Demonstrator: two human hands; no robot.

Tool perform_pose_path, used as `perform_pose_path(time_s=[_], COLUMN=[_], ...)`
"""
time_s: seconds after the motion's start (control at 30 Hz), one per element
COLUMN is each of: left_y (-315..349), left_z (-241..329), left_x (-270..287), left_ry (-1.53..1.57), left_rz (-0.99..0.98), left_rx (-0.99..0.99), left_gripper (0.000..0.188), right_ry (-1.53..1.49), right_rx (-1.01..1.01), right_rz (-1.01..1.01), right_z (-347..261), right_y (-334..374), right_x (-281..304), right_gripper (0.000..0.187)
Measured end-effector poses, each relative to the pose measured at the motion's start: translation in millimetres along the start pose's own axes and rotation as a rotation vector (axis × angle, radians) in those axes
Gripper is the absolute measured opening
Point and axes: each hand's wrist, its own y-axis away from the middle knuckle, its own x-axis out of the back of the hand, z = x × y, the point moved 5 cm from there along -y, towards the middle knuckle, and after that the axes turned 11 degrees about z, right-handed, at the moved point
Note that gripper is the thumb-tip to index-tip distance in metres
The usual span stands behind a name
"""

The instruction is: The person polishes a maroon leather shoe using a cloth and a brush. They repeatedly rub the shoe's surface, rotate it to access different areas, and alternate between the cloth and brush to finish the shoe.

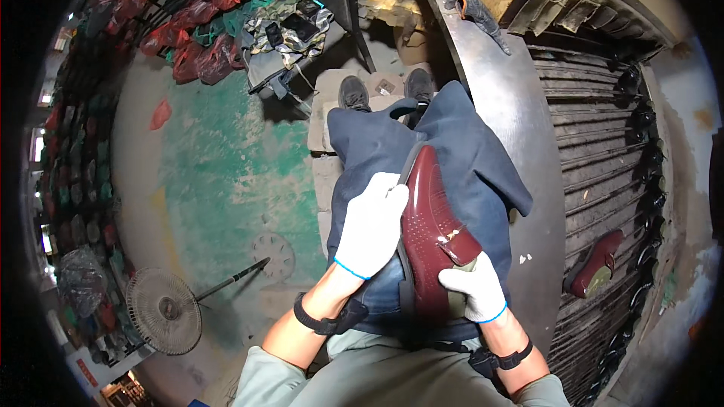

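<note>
While the person sits with a dark blue cloth (460,158) spread over the lap, both hands in white gloves hold a shiny dark red shoe (431,234). The shoe lies on the cloth with its toe pointing away from the person. The left hand (371,227) lies flat against the left side of the shoe, fingers together and curled a little over its edge. The right hand (473,286) is closed around the back part of the shoe, near the heel, and covers that part, so the heel cannot be seen. A small gold bit sits on top of the shoe, too small to make out. Both wrists wear black bands.

Two black shoes (386,92) on the person's feet peek out past the cloth. On the right, a second dark red shoe (597,264) rests on a rack of dark slats. On the left, a fan (164,310) lies on the green floor (226,173). Red bags (204,38) are piled far back, blurry and bent by the lens.
</note>
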Motion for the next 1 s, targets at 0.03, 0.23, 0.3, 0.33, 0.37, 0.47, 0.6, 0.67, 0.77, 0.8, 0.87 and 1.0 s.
perform_pose_path(time_s=[0.03,0.23,0.3,0.33,0.37,0.47,0.6,0.67,0.77,0.8,0.87,1.0], left_y=[0.3,-10.3,-14.9,-13.8,-12.8,-12.2,-13.6,-8.5,-12.5,-17.0,-15.8,-10.1], left_z=[1.6,-1.6,-1.2,-3.1,-18.3,-19.7,-10.1,0.7,15.6,20.6,21.3,-0.7], left_x=[0.1,9.3,16.9,17.8,14.1,14.4,18.1,21.6,31.5,32.4,42.1,48.5], left_ry=[-0.055,-0.076,0.124,0.226,0.338,0.349,0.029,-0.063,-0.153,-0.173,-0.122,0.734], left_rz=[0.020,-0.082,-0.232,-0.306,-0.275,-0.210,-0.018,-0.011,-0.063,-0.080,-0.130,-0.058], left_rx=[-0.066,-0.132,0.165,0.316,0.351,0.251,-0.387,-0.449,-0.330,-0.286,-0.214,0.194], left_gripper=[0.025,0.027,0.027,0.027,0.025,0.025,0.030,0.036,0.044,0.046,0.048,0.047], right_ry=[0.025,0.144,0.018,-0.015,-0.050,-0.033,0.185,0.262,0.255,0.254,0.200,-0.029], right_rx=[0.001,-0.005,-0.093,-0.117,-0.141,-0.099,0.036,0.069,0.122,0.147,0.125,-0.089], right_rz=[0.006,0.021,0.024,0.013,0.003,0.028,0.105,0.132,0.154,0.152,0.145,0.059], right_z=[0.1,-0.3,4.4,6.2,7.8,6.1,10.5,15.5,12.2,9.8,7.8,-2.2], right_y=[-2.7,-13.5,-15.3,-17.2,-19.8,-22.1,-25.0,-26.9,-23.1,-22.2,-21.8,-18.7], right_x=[1.1,-0.4,5.5,8.5,11.6,4.4,-6.3,-7.8,-19.9,-22.8,-24.0,-15.8], right_gripper=[0.083,0.085,0.084,0.083,0.083,0.083,0.079,0.077,0.068,0.068,0.069,0.068])
